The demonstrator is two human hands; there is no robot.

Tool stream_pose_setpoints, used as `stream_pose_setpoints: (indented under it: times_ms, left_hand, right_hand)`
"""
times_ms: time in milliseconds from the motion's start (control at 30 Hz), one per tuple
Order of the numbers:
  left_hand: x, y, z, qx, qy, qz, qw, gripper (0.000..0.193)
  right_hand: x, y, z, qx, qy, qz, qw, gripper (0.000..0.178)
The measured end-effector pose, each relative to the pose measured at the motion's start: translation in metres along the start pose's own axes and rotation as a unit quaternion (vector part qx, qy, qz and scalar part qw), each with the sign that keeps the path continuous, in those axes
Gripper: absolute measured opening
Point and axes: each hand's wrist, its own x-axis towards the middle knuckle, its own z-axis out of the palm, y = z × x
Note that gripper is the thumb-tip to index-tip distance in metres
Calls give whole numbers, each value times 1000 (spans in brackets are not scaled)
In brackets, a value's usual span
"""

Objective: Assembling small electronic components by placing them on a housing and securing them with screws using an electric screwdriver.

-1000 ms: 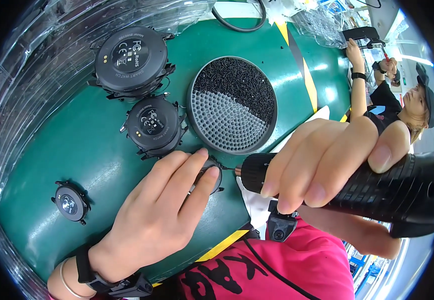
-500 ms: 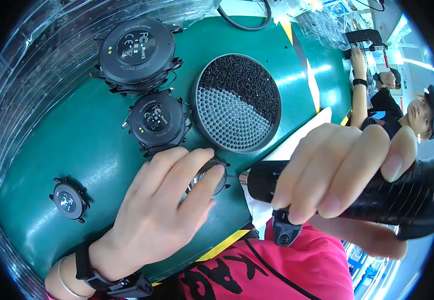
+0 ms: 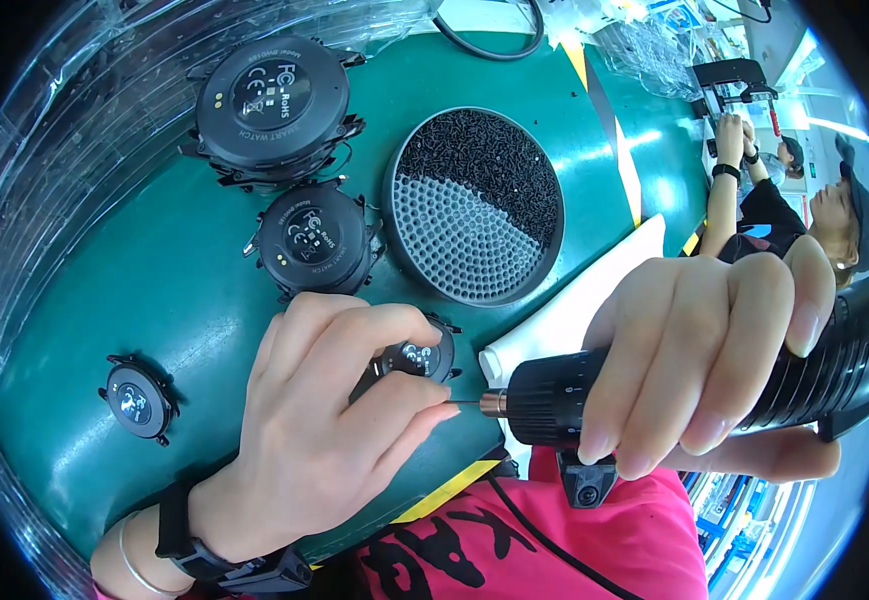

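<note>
A small round black watch lies back up on the green table, partly hidden by the left hand; I can't tell what those fingers grip. The right hand is wrapped around a black screwdriver. It points left, its long body sideways. Its thin tip is hard to see near the left hand, and its back end is cut off at the right.

Grn table, landmark.
Clear plastic sheeting, ribbed, glossy: along table's L & far-L edge.
Blk ring, 1 pc: at table's far edge.
Crumpled clr plastic: table's far-R end.
Yel./blk tape: across table's R part.
White sheet, 1 pc: table's near-R side.
Blk fixture: past table's far-R end.
Co-worker, dk cap, blk wristband: beyond table's R edge.
</note>
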Motion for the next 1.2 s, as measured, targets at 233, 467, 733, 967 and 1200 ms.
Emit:
stream_pose_setpoints:
  times_ms: [233, 467, 733, 967, 1200]
  left_hand:
    - [0, 0, 0, 4, 2, -2, 1000, 24]
    - [1, 0, -2, -2, -9, 17, 1000, 22]
    - [0, 3, -3, 14, -43, 30, 999, 22]
    - [0, 4, -4, 40, -54, 34, 997, 22]
    - [-1, 4, -2, 51, -55, 61, 995, 23]
  right_hand:
    - [10, -20, -8, -27, -30, 82, 996, 54]
    - [2, -5, -2, -4, -19, 29, 999, 53]
    - [5, -3, 0, 13, -52, 45, 998, 53]
    - [11, -18, 4, -43, 4, 125, 991, 55]
    - [2, 1, 1, 22, -4, 11, 1000, 55]
